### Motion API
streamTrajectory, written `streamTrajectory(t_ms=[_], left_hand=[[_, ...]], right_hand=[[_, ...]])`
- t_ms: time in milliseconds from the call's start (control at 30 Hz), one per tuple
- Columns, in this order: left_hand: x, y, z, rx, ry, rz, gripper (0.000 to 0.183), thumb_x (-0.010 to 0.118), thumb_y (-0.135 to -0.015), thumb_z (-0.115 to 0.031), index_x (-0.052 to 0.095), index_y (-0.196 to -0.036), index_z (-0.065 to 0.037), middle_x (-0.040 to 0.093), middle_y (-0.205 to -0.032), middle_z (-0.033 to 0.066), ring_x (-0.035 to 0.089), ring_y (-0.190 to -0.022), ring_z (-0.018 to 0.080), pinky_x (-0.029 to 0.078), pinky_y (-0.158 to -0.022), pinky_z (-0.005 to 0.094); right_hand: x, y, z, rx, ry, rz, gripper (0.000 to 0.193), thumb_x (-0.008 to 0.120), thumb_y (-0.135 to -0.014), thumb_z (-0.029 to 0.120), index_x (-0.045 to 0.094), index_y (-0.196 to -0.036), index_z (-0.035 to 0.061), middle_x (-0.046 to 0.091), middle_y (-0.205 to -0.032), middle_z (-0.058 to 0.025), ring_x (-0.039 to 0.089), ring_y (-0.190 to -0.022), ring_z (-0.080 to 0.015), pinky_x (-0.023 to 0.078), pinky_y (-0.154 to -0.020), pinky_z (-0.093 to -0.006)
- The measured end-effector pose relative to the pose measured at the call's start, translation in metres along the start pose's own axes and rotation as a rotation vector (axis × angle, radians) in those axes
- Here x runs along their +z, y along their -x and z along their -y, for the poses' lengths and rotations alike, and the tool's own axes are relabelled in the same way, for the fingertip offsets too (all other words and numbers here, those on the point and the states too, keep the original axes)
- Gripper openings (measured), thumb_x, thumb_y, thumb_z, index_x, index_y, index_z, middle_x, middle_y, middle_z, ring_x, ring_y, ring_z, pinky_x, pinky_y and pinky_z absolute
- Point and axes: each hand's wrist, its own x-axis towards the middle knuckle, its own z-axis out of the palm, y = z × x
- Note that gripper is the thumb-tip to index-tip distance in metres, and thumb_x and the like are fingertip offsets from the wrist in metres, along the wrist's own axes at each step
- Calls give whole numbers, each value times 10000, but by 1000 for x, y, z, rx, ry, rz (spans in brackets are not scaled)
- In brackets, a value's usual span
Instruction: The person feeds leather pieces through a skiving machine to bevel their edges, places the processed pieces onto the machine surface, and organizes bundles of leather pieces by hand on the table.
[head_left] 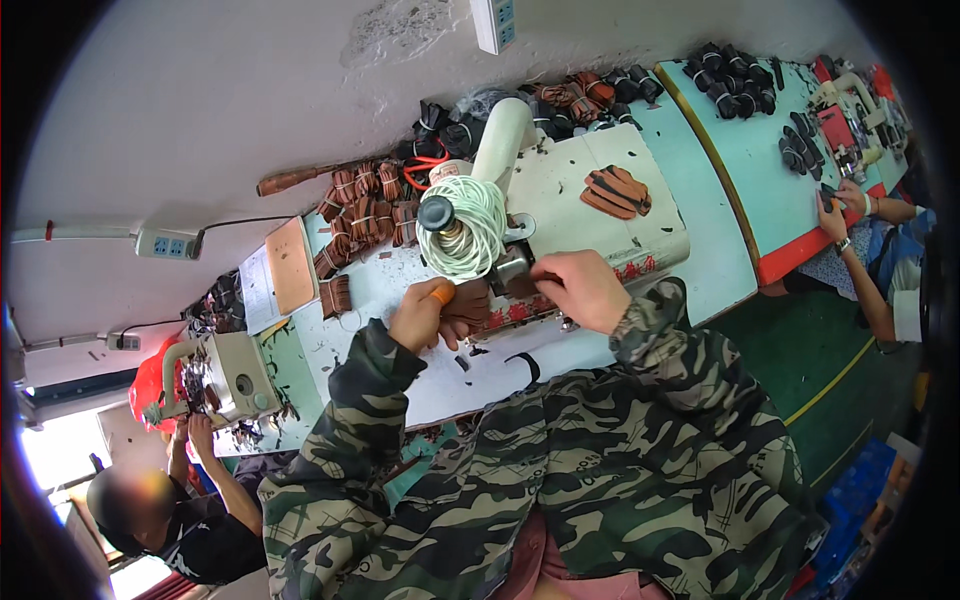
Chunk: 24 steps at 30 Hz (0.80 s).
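Observation:
My left hand (422,315), with an orange finger cover, is closed around a bunch of flat brown leather-like pieces (467,306). These lie just left of the working head (514,264) of a cream bench machine (505,140). At the head's right side, my right hand (583,288) is closed in a pinch. A small brown piece (522,287) shows at its fingertips, partly hidden by the fingers and the machine. A coil of pale green-white cord (462,230) hangs around the machine's black knob (437,213), above my left hand.
Loose brown pieces (615,191) lie on the machine's cream bed (665,205). Tied brown bundles (362,215) and black bundles (432,120) line the wall, near red-handled scissors (424,165). Co-workers sit at the left (200,530) and right (880,250), beside other machines. Scraps litter the white tabletop (430,385).

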Motion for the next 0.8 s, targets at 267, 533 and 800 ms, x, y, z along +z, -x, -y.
streamTrajectory(t_ms=[267, 533, 800], left_hand=[[1, 4, -23, -55, -53, 84, 342, 286, -931, -156, 559, -1062, 6, 646, -726, 146, 609, -464, 193, 362, -316, 220], [20, -7, -19, -93, 245, 128, 324, 291, -950, -169, 522, -1082, 15, 649, -767, 176, 636, -522, 224, 432, -362, 239], [14, 4, -16, -6, -74, -2, 298, 301, -945, -149, 536, -1035, 10, 647, -780, 156, 642, -554, 207, 432, -380, 250]], right_hand=[[7, -1, 3, -24, 143, -49, 111, 605, -755, 89, 610, -842, 19, 591, -799, -141, 580, -742, -349, 466, -688, -412], [1, -1, 3, -124, 65, 24, 113, 613, -763, 96, 619, -851, 27, 606, -808, -151, 585, -756, -348, 467, -691, -414], [-11, 4, -3, 46, 12, 53, 119, 590, -775, 118, 625, -872, 59, 628, -838, -136, 596, -794, -347, 469, -687, -452]])
